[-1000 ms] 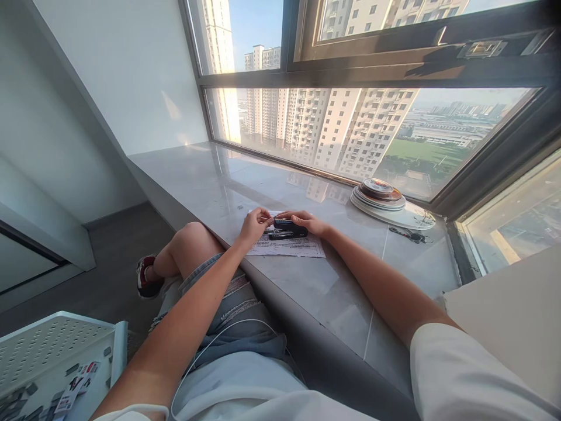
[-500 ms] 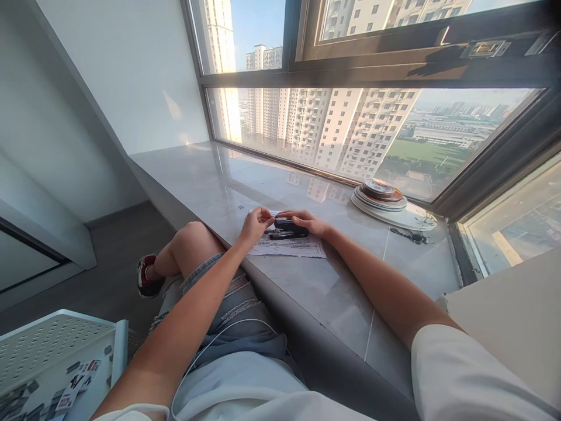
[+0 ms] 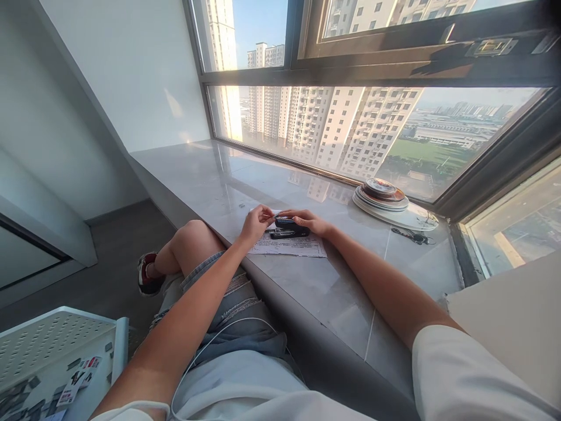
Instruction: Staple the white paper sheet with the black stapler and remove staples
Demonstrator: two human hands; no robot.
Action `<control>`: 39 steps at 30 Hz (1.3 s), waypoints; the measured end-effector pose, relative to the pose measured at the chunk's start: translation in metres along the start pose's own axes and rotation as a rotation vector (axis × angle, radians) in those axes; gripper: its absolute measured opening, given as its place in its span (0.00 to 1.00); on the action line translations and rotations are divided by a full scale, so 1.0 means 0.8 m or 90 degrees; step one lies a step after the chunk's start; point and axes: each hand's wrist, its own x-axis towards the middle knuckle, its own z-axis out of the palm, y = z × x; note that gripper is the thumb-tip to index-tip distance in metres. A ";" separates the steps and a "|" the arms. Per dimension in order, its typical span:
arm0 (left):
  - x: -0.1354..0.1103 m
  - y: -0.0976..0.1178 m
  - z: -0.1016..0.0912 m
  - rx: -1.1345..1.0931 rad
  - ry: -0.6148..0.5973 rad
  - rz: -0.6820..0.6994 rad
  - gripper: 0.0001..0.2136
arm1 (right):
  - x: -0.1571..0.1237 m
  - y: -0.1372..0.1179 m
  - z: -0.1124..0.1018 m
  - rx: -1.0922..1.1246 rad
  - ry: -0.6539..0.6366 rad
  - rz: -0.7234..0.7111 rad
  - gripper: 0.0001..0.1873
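Observation:
A black stapler point(image 3: 289, 233) lies with its jaws spread apart, the open end facing left, on a printed sheet of paper point(image 3: 295, 249). From the right, my right hand point(image 3: 310, 221) wraps over the stapler's upper arm, thumb on the near side and fingers stretched along the far side. At the stapler's left end, my left hand point(image 3: 256, 223) is closed in a pinch, its fingertips meeting those of my right hand. Whatever sits between the left fingertips is too small to make out.
Both forearms rest over a grey tiled window ledge point(image 3: 342, 304). Stacked plates point(image 3: 380, 202) stand at the right by the window, with dark keys or a cord point(image 3: 412, 236) in front. A small grey piece point(image 3: 242, 205) lies beyond my left hand. A white perforated cart point(image 3: 61, 333) is at lower left.

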 end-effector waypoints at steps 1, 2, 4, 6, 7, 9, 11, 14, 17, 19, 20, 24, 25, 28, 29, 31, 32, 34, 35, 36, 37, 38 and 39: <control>0.000 0.002 0.000 0.003 0.004 -0.003 0.13 | 0.000 0.001 0.000 -0.001 0.000 -0.001 0.34; -0.001 0.004 0.000 0.005 0.008 -0.006 0.13 | 0.000 0.001 0.000 -0.001 0.000 -0.001 0.34; -0.001 0.007 0.001 0.008 0.018 -0.007 0.12 | 0.000 0.002 0.000 0.000 0.005 0.001 0.34; -0.002 0.009 0.002 0.015 0.036 -0.009 0.12 | 0.000 0.003 0.000 0.002 0.010 0.008 0.34; -0.002 0.010 0.002 0.019 0.046 -0.011 0.12 | 0.000 0.003 0.000 0.002 0.012 0.011 0.34; -0.002 0.011 0.003 0.030 0.057 -0.014 0.12 | 0.000 0.004 0.000 -0.001 0.010 0.013 0.34; -0.002 0.010 0.003 0.035 0.054 -0.013 0.12 | 0.000 0.005 -0.001 -0.005 0.009 0.013 0.34; -0.003 0.010 0.002 0.034 0.047 -0.005 0.11 | 0.000 0.006 -0.001 -0.013 0.006 0.009 0.34; -0.003 0.010 0.002 0.042 0.052 0.001 0.10 | 0.000 0.008 -0.002 -0.020 -0.003 0.006 0.33; -0.004 0.012 0.001 0.045 0.058 -0.002 0.10 | 0.000 0.008 -0.002 -0.022 -0.005 0.008 0.33; -0.004 0.013 0.001 0.041 0.059 -0.006 0.10 | 0.000 0.008 -0.002 -0.022 -0.004 0.009 0.33; -0.004 0.014 0.001 0.015 0.064 -0.027 0.11 | 0.000 0.007 -0.002 -0.018 -0.005 0.005 0.34; -0.004 0.014 0.001 0.014 0.065 -0.028 0.11 | 0.000 0.006 -0.002 -0.018 -0.004 0.003 0.34; -0.004 0.011 0.001 0.023 0.066 -0.024 0.10 | 0.001 0.003 -0.001 -0.011 -0.006 0.006 0.35; -0.004 0.010 0.001 0.027 0.064 -0.019 0.10 | 0.001 0.002 -0.001 -0.009 -0.007 0.006 0.35; -0.003 0.008 0.000 0.032 0.060 -0.007 0.10 | 0.001 0.000 -0.001 -0.007 -0.009 0.005 0.35; -0.002 0.007 0.000 0.033 0.060 -0.001 0.10 | 0.001 0.000 0.000 -0.008 -0.009 0.003 0.35; -0.001 0.005 0.000 0.034 0.060 0.006 0.10 | 0.001 0.001 0.000 -0.010 -0.009 0.000 0.34; -0.001 0.004 0.000 0.033 0.058 0.006 0.10 | 0.001 0.002 -0.001 -0.011 -0.010 0.000 0.34; 0.000 0.004 0.000 0.031 0.055 0.006 0.10 | 0.001 0.002 -0.001 -0.013 -0.011 0.000 0.34; 0.000 0.004 0.000 0.029 0.052 0.005 0.10 | 0.001 0.003 -0.001 -0.015 -0.013 -0.002 0.33; 0.000 0.003 0.000 0.027 0.051 0.004 0.11 | 0.001 0.004 -0.001 -0.016 -0.013 -0.004 0.33; -0.001 0.003 0.000 0.025 0.052 0.002 0.11 | 0.001 0.004 -0.001 -0.017 -0.014 -0.006 0.32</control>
